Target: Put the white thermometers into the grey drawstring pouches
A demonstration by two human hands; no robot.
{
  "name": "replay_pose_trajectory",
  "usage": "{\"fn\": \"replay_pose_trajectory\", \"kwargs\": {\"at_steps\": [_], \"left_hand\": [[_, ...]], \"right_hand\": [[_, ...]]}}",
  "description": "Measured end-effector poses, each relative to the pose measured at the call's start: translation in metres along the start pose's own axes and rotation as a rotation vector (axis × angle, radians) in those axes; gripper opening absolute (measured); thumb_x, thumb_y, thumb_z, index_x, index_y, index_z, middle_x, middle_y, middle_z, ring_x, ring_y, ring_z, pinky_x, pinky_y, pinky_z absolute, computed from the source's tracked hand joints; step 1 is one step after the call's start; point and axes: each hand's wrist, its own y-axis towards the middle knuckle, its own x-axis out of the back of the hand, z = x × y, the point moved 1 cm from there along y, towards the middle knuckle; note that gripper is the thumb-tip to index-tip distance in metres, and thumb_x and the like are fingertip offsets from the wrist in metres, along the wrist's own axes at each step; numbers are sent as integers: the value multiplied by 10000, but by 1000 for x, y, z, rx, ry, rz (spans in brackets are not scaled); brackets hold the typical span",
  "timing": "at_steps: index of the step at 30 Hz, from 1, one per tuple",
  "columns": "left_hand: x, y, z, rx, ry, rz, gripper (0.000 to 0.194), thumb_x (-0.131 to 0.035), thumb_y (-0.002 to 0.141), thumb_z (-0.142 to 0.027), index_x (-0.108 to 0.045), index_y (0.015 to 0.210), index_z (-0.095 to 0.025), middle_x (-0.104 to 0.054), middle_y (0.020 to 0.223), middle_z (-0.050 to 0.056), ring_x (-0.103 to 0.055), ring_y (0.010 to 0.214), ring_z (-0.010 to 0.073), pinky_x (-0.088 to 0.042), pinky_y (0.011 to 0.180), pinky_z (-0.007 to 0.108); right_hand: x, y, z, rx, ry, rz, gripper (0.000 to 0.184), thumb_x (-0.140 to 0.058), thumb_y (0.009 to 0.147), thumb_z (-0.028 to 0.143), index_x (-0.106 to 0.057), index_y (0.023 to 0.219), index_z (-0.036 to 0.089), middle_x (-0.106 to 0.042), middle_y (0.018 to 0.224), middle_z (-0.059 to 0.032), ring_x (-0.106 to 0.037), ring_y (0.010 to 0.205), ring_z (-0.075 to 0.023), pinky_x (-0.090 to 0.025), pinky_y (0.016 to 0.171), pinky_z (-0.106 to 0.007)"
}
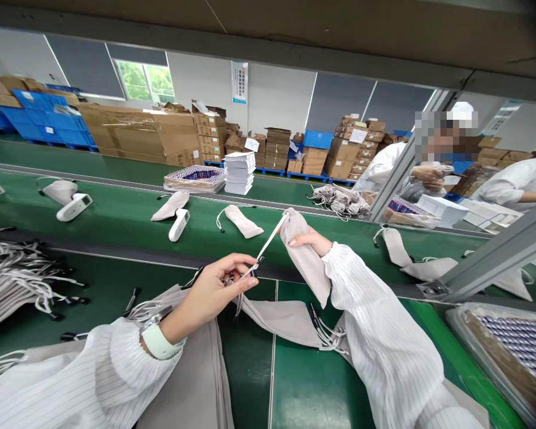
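My right hand (307,241) grips the top of a grey drawstring pouch (304,262), which hangs down in front of my sleeve. My left hand (218,287) pinches the white drawstring (270,238) of that pouch and pulls it out taut toward the lower left. Beneath both hands, more grey pouches (286,319) lie flat on the green table (295,381). A pale band sits on my left wrist.
A green conveyor (129,217) carries grey pouches (243,221) and white handheld devices (178,224). A stack of pouches (13,280) lies at left. A metal frame post (495,259) and a tray (513,345) stand at right. Two people in white sit beyond, with cartons behind.
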Motion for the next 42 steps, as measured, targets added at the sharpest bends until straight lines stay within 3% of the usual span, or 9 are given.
{"fn": "replay_pose_trajectory", "kwargs": {"at_steps": [9,16,21,31,33,36,38,40,42], "left_hand": [[0,-2,-4,71,32,-95,258,-535,755,-321,-505,973,-187,-379,424,-105,-349,418,67,-304,470,173],[-1,0,-1,134,170,-105,268,-532,739,-371,-549,934,-188,-226,409,-117,-265,390,60,-257,449,172],[-1,0,3,146,256,-89,266,-502,749,-373,-568,931,-191,-247,397,-112,-254,382,60,-237,426,166],[2,6,10,138,-132,-266,240,-491,783,-370,-328,883,-224,-374,400,-126,-360,366,71,-303,405,150],[2,7,10,106,-168,-273,254,-498,781,-355,-307,890,-228,-375,454,-122,-378,405,69,-326,440,159],[2,4,11,49,48,-170,270,-503,767,-343,-348,948,-217,-493,643,-55,-491,591,108,-403,570,226],[0,-3,11,6,373,-22,293,-518,747,-330,-416,994,-209,-544,870,21,-509,815,177,-414,709,315],[-4,-12,8,-39,726,69,350,-530,734,-311,-463,1060,-203,-503,1068,85,-449,982,260,-384,786,398],[-9,-21,0,-66,1033,52,389,-527,740,-274,-479,1114,-180,-452,1168,143,-406,1042,331,-370,782,452]], "right_hand": [[-1,2,-1,12,-53,35,334,-588,565,209,-587,899,194,-541,840,-4,-497,751,-150,-403,702,-282],[-3,2,-3,-25,-97,46,346,-599,572,210,-590,917,189,-551,889,-7,-499,812,-164,-386,752,-297],[-7,0,2,-32,-120,117,334,-613,537,224,-591,866,169,-553,865,-12,-495,817,-174,-375,782,-319],[9,-4,-1,-140,-278,317,405,-662,525,241,-587,916,165,-581,864,-14,-531,794,-168,-424,743,-308],[20,-4,0,-114,-243,100,430,-656,525,251,-575,937,159,-590,871,-25,-549,781,-177,-445,719,-309],[48,-9,4,-118,-242,-620,436,-562,615,339,-534,1001,139,-594,889,-59,-571,762,-187,-467,680,-311],[67,-16,6,-169,-322,-959,485,-545,635,364,-503,1055,125,-569,977,-97,-560,851,-215,-457,725,-328],[83,-23,2,-281,-504,-1113,575,-582,609,380,-461,1114,133,-524,1063,-132,-514,965,-265,-421,792,-371],[93,-28,-7,-485,-776,-1139,634,-580,614,412,-409,1162,144,-509,1068,-156,-491,997,-304,-398,802,-413]]}}
